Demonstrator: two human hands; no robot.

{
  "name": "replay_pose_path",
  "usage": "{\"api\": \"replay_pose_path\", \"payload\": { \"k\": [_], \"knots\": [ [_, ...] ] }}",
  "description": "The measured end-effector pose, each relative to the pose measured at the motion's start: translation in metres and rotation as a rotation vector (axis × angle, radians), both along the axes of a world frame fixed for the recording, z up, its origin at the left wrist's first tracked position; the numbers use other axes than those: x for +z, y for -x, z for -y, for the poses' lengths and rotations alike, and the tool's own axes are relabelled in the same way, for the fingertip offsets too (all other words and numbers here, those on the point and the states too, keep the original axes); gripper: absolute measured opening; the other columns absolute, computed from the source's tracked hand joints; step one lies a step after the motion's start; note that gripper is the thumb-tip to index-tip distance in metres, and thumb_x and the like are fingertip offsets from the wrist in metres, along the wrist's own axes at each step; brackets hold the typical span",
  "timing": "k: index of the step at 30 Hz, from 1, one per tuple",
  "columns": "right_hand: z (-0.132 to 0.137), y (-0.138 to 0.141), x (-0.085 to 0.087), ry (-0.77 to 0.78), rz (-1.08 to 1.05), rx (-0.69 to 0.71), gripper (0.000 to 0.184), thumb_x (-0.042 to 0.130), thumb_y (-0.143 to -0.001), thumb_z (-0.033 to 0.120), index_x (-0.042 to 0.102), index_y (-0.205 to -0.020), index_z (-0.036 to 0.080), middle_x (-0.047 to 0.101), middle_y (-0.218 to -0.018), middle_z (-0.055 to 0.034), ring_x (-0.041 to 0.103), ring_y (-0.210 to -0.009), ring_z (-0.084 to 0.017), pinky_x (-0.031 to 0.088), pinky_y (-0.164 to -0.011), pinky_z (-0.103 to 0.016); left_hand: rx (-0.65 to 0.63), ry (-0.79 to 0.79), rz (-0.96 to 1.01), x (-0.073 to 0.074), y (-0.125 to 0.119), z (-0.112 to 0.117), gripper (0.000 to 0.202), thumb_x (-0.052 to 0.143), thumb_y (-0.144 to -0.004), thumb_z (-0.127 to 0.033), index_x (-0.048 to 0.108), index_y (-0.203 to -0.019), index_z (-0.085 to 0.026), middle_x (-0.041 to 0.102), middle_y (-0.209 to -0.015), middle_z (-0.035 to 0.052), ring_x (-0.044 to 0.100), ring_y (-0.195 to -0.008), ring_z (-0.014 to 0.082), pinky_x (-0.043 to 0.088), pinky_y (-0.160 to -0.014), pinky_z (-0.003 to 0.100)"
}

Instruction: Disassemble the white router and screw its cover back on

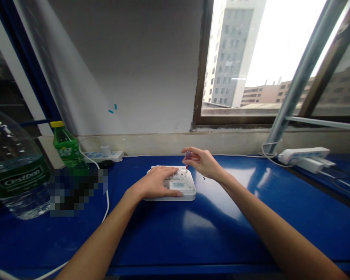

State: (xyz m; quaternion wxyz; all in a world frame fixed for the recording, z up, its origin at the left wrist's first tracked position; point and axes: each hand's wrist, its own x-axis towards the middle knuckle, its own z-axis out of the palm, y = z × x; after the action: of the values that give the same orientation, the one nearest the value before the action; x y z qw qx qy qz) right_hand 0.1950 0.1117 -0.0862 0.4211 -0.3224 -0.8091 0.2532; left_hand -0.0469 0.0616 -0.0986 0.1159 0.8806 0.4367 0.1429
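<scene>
Bare-handed work with a small tool on a low casing. At the centre of the frame, a flat white plastic casing with rounded corners (189, 191) lies on a glossy blue tabletop (221, 237), its labelled, perforated face upward. The left hand (154, 182) is open, spread palm-down across the casing's left part, with the thumb along the near edge. The right hand (202, 161), just right of centre, pinches a slim tool with a purple handle and red collar (188, 155) between thumb and fingers; the tool stands nearly upright, tip down at the casing's far right corner. It resembles a screwdriver; whether its tip is seated in a recess is too small to tell. A tiny dark object (204, 178) lies on the tabletop just right of the casing.

Good practice, as judged from this arrangement: keep the shaft square to the face, press down lightly while turning with the fingertips, and let the spread hand resist any twist. Its fingers are best kept clear of the tip, which could slip sideways. The tiny object, possibly a loose part, would be safer away from the wrist.
</scene>
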Motion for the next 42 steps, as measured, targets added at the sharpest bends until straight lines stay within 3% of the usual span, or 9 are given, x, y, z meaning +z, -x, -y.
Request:
{"api": "replay_pose_path", "payload": {
  "k": [4, 9, 15, 20, 26, 33, 36, 39, 42],
  "knots": [
    [0.004, 0.003, 0.000, -0.054, 0.024, -0.118, 0.027, 0.072, -0.086, 0.028, 0.066, -0.111, 0.021, 0.070, -0.073, 0.0003, 0.071, -0.066, -0.019, 0.055, -0.065, -0.030, 0.003, 0.010, 0.000, -0.001, 0.000, 0.000, 0.098, 0.064, -0.074, -0.084, 0.047, -0.152, -0.027, 0.047, -0.156, 0.0070, 0.041, -0.145, 0.0332, 0.029, -0.121, 0.048],
    [0.010, 0.007, 0.020, -0.274, 0.416, -0.259, 0.025, 0.071, -0.090, 0.027, 0.068, -0.114, 0.022, 0.073, -0.080, -0.0026, 0.067, -0.071, -0.019, 0.049, -0.067, -0.030, 0.008, 0.016, 0.015, 0.002, -0.001, 0.001, 0.097, 0.068, -0.073, -0.082, 0.047, -0.152, -0.028, 0.047, -0.156, 0.0054, 0.041, -0.145, 0.0340, 0.028, -0.122, 0.048],
    [-0.007, 0.017, 0.066, -0.235, 0.807, -0.007, 0.016, 0.088, -0.066, 0.012, 0.077, -0.069, 0.023, 0.071, -0.066, -0.0019, 0.059, -0.059, -0.016, 0.038, -0.055, -0.028, -0.007, 0.028, 0.041, 0.004, 0.003, 0.000, 0.101, 0.074, -0.070, -0.078, 0.047, -0.152, -0.026, 0.048, -0.155, 0.0084, 0.045, -0.143, 0.0322, 0.032, -0.120, 0.043],
    [-0.014, 0.035, 0.078, -0.240, 0.958, 0.100, 0.023, 0.086, -0.058, 0.003, 0.075, -0.059, 0.023, 0.067, -0.059, -0.0002, 0.052, -0.053, -0.014, 0.035, -0.053, -0.028, 0.023, 0.058, 0.033, 0.003, 0.006, -0.001, 0.108, 0.074, -0.066, -0.081, 0.045, -0.154, -0.025, 0.045, -0.158, 0.0092, 0.041, -0.145, 0.0334, 0.031, -0.122, 0.044],
    [-0.012, 0.036, 0.074, -0.210, 0.971, 0.018, 0.024, 0.085, -0.058, 0.012, 0.066, -0.049, 0.023, 0.063, -0.053, -0.0007, 0.055, -0.057, -0.016, 0.036, -0.051, -0.027, 0.028, 0.057, 0.052, 0.001, 0.005, -0.002, 0.108, 0.073, -0.066, -0.083, 0.046, -0.153, -0.026, 0.046, -0.157, 0.0094, 0.043, -0.144, 0.0342, 0.033, -0.120, 0.045],
    [-0.015, 0.031, 0.065, -0.041, 0.859, -0.197, 0.037, 0.082, -0.059, 0.015, 0.050, -0.040, 0.021, 0.045, -0.036, 0.0005, 0.049, -0.039, -0.015, 0.035, -0.044, -0.028, 0.004, 0.027, 0.050, -0.001, 0.005, -0.004, 0.104, 0.071, -0.067, -0.084, 0.050, -0.150, -0.024, 0.051, -0.153, 0.0101, 0.047, -0.141, 0.0337, 0.036, -0.118, 0.044],
    [-0.009, 0.027, 0.054, -0.006, 0.702, -0.201, 0.018, 0.079, -0.061, 0.012, 0.064, -0.066, 0.019, 0.058, -0.047, 0.0011, 0.054, -0.041, -0.015, 0.037, -0.044, -0.027, 0.015, 0.027, 0.040, -0.002, 0.005, -0.005, 0.105, 0.070, -0.066, -0.085, 0.051, -0.150, -0.024, 0.049, -0.154, 0.0107, 0.046, -0.142, 0.0345, 0.035, -0.119, 0.044],
    [-0.005, 0.022, 0.035, -0.008, 0.465, -0.227, 0.040, 0.078, -0.070, 0.015, 0.060, -0.104, 0.021, 0.069, -0.067, 0.0021, 0.063, -0.051, -0.014, 0.043, -0.048, -0.023, 0.023, 0.024, 0.025, -0.003, 0.004, -0.005, 0.106, 0.069, -0.066, -0.086, 0.051, -0.149, -0.023, 0.047, -0.156, 0.0114, 0.045, -0.143, 0.0347, 0.033, -0.120, 0.045],
    [-0.003, 0.015, 0.013, 0.058, 0.286, -0.257, 0.024, 0.073, -0.082, 0.027, 0.054, -0.096, 0.020, 0.070, -0.065, -0.0001, 0.067, -0.055, -0.017, 0.046, -0.048, -0.023, 0.038, 0.006, 0.012, -0.003, 0.002, -0.004, 0.107, 0.065, -0.069, -0.088, 0.051, -0.150, -0.020, 0.046, -0.157, 0.0129, 0.043, -0.144, 0.0354, 0.030, -0.122, 0.047]
  ]
}}
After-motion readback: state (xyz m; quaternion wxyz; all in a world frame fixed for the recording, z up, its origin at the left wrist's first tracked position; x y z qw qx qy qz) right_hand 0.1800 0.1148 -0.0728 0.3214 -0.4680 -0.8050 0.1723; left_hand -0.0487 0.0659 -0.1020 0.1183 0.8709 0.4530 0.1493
